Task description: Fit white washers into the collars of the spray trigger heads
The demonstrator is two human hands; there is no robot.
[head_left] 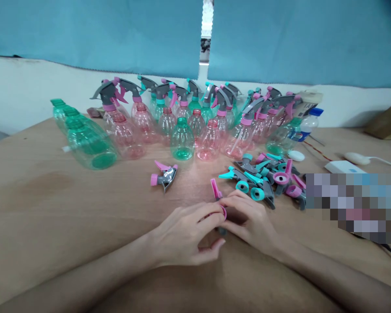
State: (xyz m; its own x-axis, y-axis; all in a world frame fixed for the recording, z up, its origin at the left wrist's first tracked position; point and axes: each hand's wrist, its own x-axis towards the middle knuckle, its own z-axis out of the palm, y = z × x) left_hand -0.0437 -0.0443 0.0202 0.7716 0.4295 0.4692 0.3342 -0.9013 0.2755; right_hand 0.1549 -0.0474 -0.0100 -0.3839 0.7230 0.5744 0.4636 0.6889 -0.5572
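Observation:
Near the front of the table, my left hand (189, 232) and my right hand (252, 219) meet around a pink-and-grey trigger sprayer head (216, 189). Its pink trigger points away from me, and its round pink collar sits between my fingertips. Fingers of both hands are closed on it, hiding most of the grey body. To the left lies another pink-and-grey sprayer head (164, 176), untouched. Just beyond my right hand is a pile of loose sprayer heads (263, 176) with turquoise or pink collars and triggers.
Capless green bottles (91, 139) and pink bottles (127, 137) stand at the front of a group of bottles, many topped with sprayers. A blue-capped bottle (309, 126), a white device (345, 168) and a cardboard box (386, 123) are on the right. A blue curtain hangs behind.

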